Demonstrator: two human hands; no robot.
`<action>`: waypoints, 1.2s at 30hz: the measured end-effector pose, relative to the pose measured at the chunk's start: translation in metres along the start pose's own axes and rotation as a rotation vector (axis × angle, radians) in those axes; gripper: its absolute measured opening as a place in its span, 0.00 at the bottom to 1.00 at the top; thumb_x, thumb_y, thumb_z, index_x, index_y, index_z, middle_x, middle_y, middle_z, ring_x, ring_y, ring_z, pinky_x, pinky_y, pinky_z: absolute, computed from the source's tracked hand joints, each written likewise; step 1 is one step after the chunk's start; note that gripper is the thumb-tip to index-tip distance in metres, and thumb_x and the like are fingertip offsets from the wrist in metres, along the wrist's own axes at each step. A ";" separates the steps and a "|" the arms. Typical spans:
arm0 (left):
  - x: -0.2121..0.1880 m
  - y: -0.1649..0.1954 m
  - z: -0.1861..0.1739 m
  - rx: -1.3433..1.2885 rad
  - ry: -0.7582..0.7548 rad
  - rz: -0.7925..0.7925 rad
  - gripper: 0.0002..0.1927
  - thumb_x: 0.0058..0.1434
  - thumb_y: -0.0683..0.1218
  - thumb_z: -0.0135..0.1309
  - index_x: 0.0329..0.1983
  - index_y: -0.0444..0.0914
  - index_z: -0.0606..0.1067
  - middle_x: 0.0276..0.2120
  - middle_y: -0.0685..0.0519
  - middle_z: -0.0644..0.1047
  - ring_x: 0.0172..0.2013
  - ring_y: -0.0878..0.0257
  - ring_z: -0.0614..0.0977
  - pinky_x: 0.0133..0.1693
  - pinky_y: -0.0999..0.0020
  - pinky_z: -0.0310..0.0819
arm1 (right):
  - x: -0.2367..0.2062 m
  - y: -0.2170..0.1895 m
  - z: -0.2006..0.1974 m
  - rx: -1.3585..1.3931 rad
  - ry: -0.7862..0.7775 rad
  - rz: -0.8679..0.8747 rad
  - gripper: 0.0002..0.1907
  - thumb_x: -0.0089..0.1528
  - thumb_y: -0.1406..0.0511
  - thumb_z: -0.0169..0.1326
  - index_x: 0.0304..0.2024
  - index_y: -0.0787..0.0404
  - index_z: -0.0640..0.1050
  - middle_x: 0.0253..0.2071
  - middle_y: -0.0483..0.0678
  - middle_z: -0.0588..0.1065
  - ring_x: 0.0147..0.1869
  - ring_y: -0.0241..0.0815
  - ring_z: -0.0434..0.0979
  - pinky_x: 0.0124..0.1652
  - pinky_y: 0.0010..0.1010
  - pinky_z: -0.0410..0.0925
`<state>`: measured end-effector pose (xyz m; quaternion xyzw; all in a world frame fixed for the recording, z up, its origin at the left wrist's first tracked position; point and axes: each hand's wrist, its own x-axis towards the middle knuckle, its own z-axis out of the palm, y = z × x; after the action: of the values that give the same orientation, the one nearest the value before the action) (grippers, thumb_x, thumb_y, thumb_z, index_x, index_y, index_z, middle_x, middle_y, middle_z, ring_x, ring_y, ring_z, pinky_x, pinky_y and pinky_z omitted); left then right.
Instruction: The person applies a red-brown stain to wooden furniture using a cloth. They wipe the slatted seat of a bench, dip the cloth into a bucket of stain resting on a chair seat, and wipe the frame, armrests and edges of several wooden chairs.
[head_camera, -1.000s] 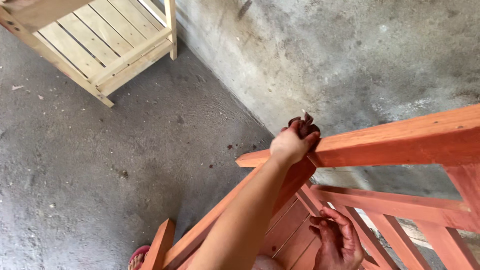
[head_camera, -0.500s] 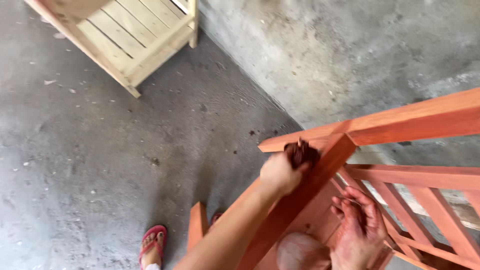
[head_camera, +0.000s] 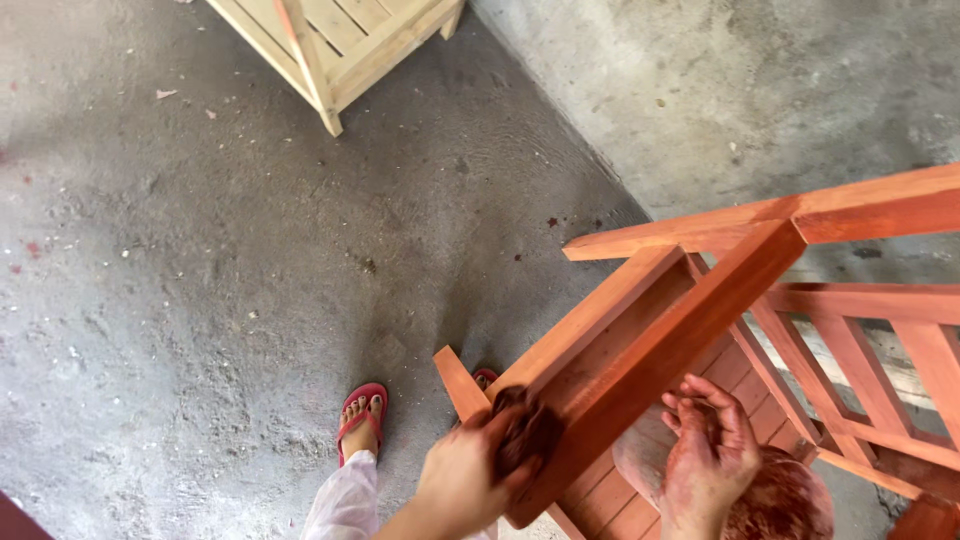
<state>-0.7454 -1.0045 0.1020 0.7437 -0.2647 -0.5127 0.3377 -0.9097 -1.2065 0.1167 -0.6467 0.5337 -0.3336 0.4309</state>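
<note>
An orange-red stained wooden frame (head_camera: 700, 300) with slats fills the lower right. My left hand (head_camera: 470, 475) grips a dark, stain-soaked rag (head_camera: 525, 435) and presses it on the lower end of a slanted rail of the frame. My right hand (head_camera: 705, 455), smeared with red stain, hovers with fingers apart just right of that rail, above a stain-covered container (head_camera: 790, 505) that it partly hides.
An unstained pale wooden frame (head_camera: 340, 40) stands on the concrete floor at the top. A rough concrete wall (head_camera: 760, 90) runs along the upper right. My foot in a red sandal (head_camera: 362, 420) is near the frame's lower corner.
My left hand has slid the rag down the slanted rail from the upper joint to its lower end. The view tilted down, and my right hand stays low beside the rail.
</note>
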 end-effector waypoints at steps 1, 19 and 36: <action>-0.007 -0.006 -0.003 -0.007 -0.004 0.003 0.35 0.53 0.58 0.62 0.66 0.51 0.72 0.50 0.47 0.77 0.50 0.47 0.80 0.51 0.53 0.75 | -0.001 -0.002 0.003 0.004 0.006 -0.008 0.13 0.67 0.79 0.49 0.52 0.69 0.78 0.44 0.50 0.77 0.44 0.39 0.81 0.41 0.26 0.75; 0.188 0.068 0.056 -0.261 0.037 0.275 0.22 0.55 0.49 0.57 0.54 0.41 0.76 0.44 0.40 0.81 0.45 0.44 0.83 0.47 0.53 0.76 | 0.057 0.001 -0.029 -0.005 0.008 -0.099 0.13 0.67 0.81 0.50 0.52 0.70 0.77 0.43 0.51 0.77 0.43 0.39 0.80 0.43 0.27 0.76; 0.073 -0.002 0.008 0.002 0.009 0.381 0.16 0.61 0.52 0.60 0.53 0.51 0.80 0.48 0.52 0.83 0.47 0.51 0.82 0.55 0.54 0.71 | 0.028 -0.015 0.035 -0.030 -0.149 -0.198 0.12 0.67 0.82 0.50 0.52 0.71 0.76 0.46 0.52 0.77 0.49 0.39 0.81 0.47 0.29 0.77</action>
<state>-0.7279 -1.0593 0.0556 0.6827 -0.3996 -0.4361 0.4290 -0.8671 -1.2256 0.1155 -0.7256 0.4387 -0.3177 0.4245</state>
